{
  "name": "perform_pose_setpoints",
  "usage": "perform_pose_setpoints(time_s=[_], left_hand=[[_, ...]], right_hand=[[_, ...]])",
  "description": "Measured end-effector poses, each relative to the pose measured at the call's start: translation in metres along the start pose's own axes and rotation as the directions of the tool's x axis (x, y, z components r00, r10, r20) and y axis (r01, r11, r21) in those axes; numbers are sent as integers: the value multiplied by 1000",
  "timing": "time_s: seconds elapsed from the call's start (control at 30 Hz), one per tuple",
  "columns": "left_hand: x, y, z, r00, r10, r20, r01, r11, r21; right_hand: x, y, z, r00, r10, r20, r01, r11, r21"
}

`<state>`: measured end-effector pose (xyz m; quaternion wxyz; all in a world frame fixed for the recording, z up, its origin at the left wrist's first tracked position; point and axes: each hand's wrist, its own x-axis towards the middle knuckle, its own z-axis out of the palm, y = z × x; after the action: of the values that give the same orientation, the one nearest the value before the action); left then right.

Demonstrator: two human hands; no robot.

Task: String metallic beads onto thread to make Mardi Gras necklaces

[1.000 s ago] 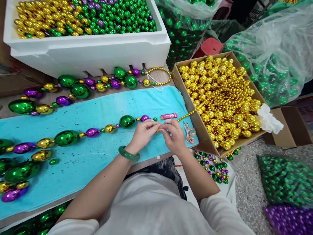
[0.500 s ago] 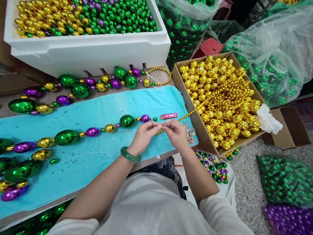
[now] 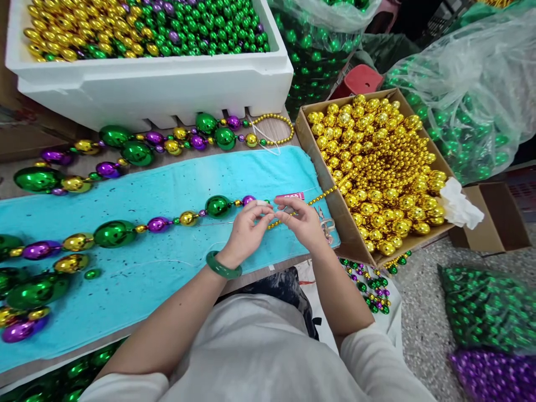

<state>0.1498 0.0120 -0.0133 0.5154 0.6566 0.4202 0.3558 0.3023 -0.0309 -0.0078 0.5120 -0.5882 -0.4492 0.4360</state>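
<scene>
My left hand [image 3: 250, 228], with a green bangle [image 3: 224, 266] on its wrist, is closed in a pinch. Its fingertips meet those of my right hand [image 3: 300, 224], also pinched. Whatever lies between the fingers is too small to make out. A bead garland [image 3: 115, 234] of green, purple and gold beads stretches across the blue towel [image 3: 167, 184], its right end just beyond my fingers. From the cardboard box, a chain of small gold beads [image 3: 322, 195] runs behind my right hand to below the fingertips. Thin white thread [image 3: 163, 261] lies on the towel.
A white foam box [image 3: 159, 84] of loose beads stands at the back, with another garland [image 3: 138, 154] before it. The cardboard box [image 3: 352, 231] of gold beads is at right. Scissors [image 3: 328, 226] and a pink label [image 3: 295, 196] lie near my right hand. Bead bags [image 3: 489, 312] rest on the floor.
My fingers have shifted their pinch, and the outer fingers of both hands are more spread and raised. My right hand now covers part of the pink label. The garland stays in place.
</scene>
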Motion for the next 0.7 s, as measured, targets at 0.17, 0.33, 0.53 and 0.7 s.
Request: perform_pose_setpoints(time_s=[0.17,0.33,0.53,0.7], left_hand=[[1,5,-3,997,-3,80,3,1000,-5],[0,7,-1,999,35,-24,-37,998,-47],[-9,6,6,933,316,-172,-268,929,254],[-10,7,6,929,336,-156,-271,904,332]], right_hand=[[3,4,1,1000,-6,-3,6,998,56],[-4,11,15,994,-24,-104,35,994,105],[-13,17,35,981,65,-180,-23,974,224],[-14,15,36,976,105,-190,-61,973,223]])
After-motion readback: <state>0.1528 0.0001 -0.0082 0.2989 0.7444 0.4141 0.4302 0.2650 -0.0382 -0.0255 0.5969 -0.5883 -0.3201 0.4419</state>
